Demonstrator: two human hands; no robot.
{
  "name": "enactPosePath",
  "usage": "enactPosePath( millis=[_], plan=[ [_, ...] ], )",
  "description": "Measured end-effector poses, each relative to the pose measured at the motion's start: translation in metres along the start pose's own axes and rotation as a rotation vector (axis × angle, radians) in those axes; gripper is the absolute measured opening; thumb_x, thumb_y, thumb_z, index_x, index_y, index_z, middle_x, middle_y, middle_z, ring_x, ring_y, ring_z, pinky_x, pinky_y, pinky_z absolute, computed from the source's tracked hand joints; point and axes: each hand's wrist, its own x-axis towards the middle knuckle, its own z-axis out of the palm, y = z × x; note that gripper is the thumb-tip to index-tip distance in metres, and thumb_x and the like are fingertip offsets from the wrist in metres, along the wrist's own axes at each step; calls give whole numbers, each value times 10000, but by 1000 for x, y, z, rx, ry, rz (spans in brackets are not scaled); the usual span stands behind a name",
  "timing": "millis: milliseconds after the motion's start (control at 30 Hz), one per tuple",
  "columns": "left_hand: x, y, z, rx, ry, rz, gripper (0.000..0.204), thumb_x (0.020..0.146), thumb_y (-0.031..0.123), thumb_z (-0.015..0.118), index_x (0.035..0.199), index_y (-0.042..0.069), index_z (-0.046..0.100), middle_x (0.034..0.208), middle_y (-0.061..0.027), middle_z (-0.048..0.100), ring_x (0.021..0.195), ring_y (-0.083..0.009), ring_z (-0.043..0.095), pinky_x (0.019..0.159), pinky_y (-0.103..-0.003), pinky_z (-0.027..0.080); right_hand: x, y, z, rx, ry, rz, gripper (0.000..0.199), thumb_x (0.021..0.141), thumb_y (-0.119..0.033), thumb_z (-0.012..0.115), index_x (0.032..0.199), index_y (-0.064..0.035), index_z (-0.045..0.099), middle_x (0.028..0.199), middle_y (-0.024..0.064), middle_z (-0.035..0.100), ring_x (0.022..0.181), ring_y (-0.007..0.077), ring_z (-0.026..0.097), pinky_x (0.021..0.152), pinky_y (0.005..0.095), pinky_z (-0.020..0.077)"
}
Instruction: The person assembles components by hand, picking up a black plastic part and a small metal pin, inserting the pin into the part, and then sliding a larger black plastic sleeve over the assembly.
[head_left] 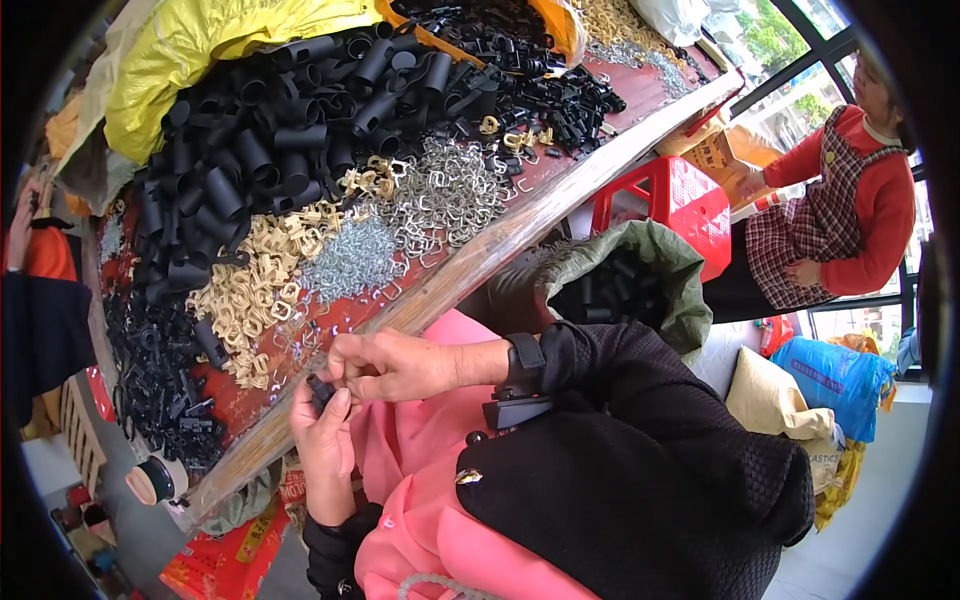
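Note:
Just off the table's near edge, my left hand (pixel 325 432) grips a small black plastic part (pixel 320 391) between thumb and fingers. My right hand (pixel 392 366) meets it there, its thumb and fingertips pinched together close to the part. Whatever those fingertips hold is too small or hidden to make out. Nearest on the tabletop lie a heap of cream plastic clips (pixel 262 290), a pile of tiny silvery screws (pixel 352 258) and a mound of bent metal U-shaped pieces (pixel 452 195). Small black parts (pixel 170 385) are spread to the left.
Black plastic tubes (pixel 262 155) fill the far part of the red table (pixel 335 318), below a yellow sack (pixel 190 60). A worn wooden edge (pixel 475 262) borders it. An open green sack (pixel 690 270) and a red stool (pixel 690 205) stand right, near a person in a checked apron (pixel 815 220).

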Motion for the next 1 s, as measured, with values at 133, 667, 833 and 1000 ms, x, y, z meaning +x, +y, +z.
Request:
enactPosePath(
  millis=[133,667,833,1000],
  plan=[
    [0,-7,-6,106,-4,163,190,751,10,575,917,35,486,835,-42,524,693,-107,519,631,-222,436,-1,8,9,135,46,-36,156,729,-19,493,866,-30,420,601,17,477,530,100,465,502,264,393],
    [1,-3,9,329,46,322,77,764,36,566,774,22,491,759,-21,485,683,-89,455,642,-213,378,2,14,8,530,-31,148,83,857,-108,420,910,-44,417,663,10,471,564,67,449,502,190,373],
    [4,-3,6,543,23,444,81,766,43,564,778,16,488,765,-23,490,676,-84,445,626,-209,368,-1,18,4,610,-61,267,106,853,-146,458,844,-40,461,648,13,505,530,62,445,479,191,369],
    [1,-3,9,499,22,436,86,766,59,565,759,12,494,743,-21,493,648,-72,437,605,-196,361,-5,8,-1,617,-172,375,131,857,-183,465,824,-57,479,652,0,495,541,54,440,481,178,363]
  ],
)
